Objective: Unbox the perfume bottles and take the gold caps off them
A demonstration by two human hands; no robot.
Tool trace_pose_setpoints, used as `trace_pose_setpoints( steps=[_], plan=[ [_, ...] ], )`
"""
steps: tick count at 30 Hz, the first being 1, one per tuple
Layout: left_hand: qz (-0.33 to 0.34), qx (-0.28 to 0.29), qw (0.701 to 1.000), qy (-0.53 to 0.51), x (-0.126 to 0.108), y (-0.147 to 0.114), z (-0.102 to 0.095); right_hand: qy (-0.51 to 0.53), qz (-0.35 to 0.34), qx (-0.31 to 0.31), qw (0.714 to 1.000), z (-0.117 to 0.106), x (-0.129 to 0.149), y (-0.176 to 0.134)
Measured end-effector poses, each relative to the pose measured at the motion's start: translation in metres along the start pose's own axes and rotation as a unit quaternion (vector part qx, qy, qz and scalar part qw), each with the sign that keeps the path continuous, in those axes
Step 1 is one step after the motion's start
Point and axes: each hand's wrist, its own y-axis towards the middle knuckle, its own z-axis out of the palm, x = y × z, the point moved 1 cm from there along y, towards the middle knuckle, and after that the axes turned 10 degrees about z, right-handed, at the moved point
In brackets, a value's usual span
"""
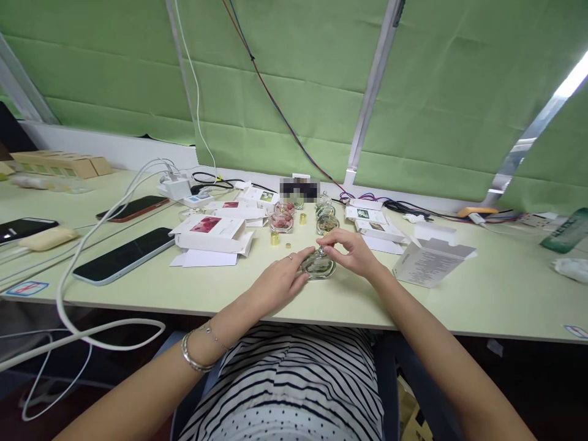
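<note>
A flat, rounded clear glass bottle (318, 267) with green showing in it stands near the table's front edge. My left hand (279, 278) grips its left side between thumb and fingers. At its neck, my right hand (348, 250) pinches the top with thumb and forefinger; whether a small part sits between them is hard to make out. Behind are similar bottles with pink contents (282, 220) and others with greenish contents (327, 222). Gold caps (274, 239) and a small gold ring-like piece (288, 245) lie left of the held bottle.
Opened white boxes (214, 229) lie left, more boxes (374, 225) right, and an open carton (432, 257) stands beside my right forearm. Phones (126, 254) and white cables (68, 294) occupy the left side. A green bottle (566, 231) lies far right.
</note>
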Motion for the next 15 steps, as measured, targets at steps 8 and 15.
trace_pose_setpoints(
  steps=[8,15],
  plan=[
    [-0.001,0.003,1.000,0.001,-0.0008,0.0003,-0.0008,0.043,0.057,0.069,0.995,-0.0050,-0.0026,0.0078],
    [-0.001,0.003,1.000,0.001,0.0000,-0.0001,-0.0005,0.058,0.056,0.065,0.995,-0.0026,-0.0043,0.0065]
  ],
)
